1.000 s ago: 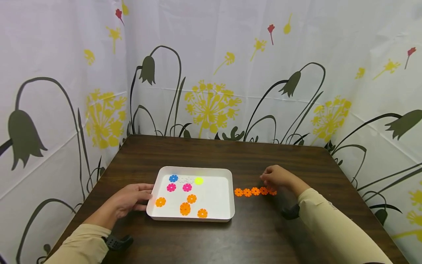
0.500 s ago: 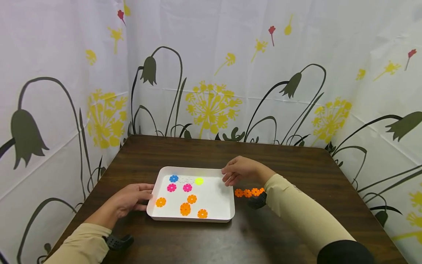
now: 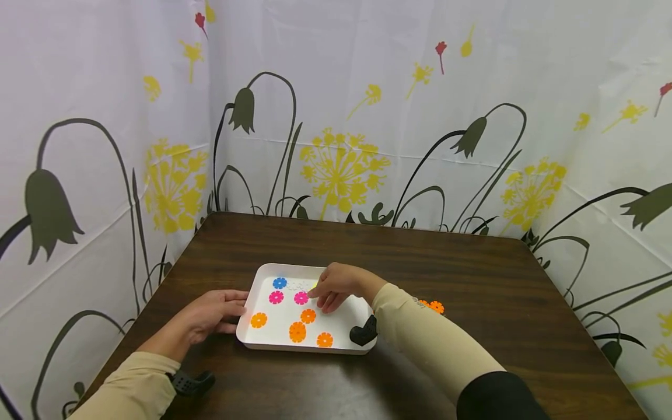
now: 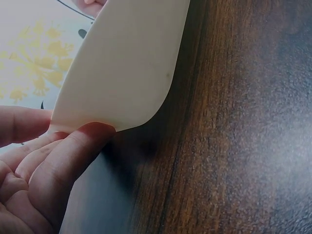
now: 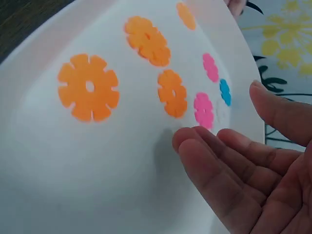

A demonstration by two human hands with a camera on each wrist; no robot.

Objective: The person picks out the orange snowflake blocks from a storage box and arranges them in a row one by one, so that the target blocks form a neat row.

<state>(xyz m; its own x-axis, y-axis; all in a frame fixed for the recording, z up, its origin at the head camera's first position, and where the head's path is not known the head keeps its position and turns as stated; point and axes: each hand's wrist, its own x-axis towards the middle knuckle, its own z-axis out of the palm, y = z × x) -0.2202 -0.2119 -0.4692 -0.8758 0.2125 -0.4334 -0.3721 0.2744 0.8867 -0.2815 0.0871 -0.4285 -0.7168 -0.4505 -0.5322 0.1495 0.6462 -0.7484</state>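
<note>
A white tray [image 3: 341, 349] lies on the table with notched, flower-shaped plastic discs in it. In the head view these include a blue disc [image 3: 280, 283], two pink discs [image 3: 276, 297] and several orange discs [image 3: 308, 316]; pale white discs [image 3: 298, 286] are hard to make out. My left hand [image 3: 212, 315] pinches the tray's left rim, thumb against the outer wall in the left wrist view. Over the tray, my right hand [image 3: 338, 286] hangs with fingers loosely bent and the thumb apart, holding nothing. Its fingertips are near a pink disc [image 5: 204, 110]. It mostly hides a yellow disc [image 3: 314, 286].
To the right of the tray, orange discs [image 3: 436, 307] lie on the dark wooden table [image 3: 420, 256], mostly hidden by my right sleeve [image 3: 425, 326]. A white curtain [image 3: 336, 87] with printed flowers hangs behind the table and along its sides.
My right hand has moved left from the row of orange discs on the table to above the tray's middle. My left hand stays at the tray's rim. The view has shifted slightly.
</note>
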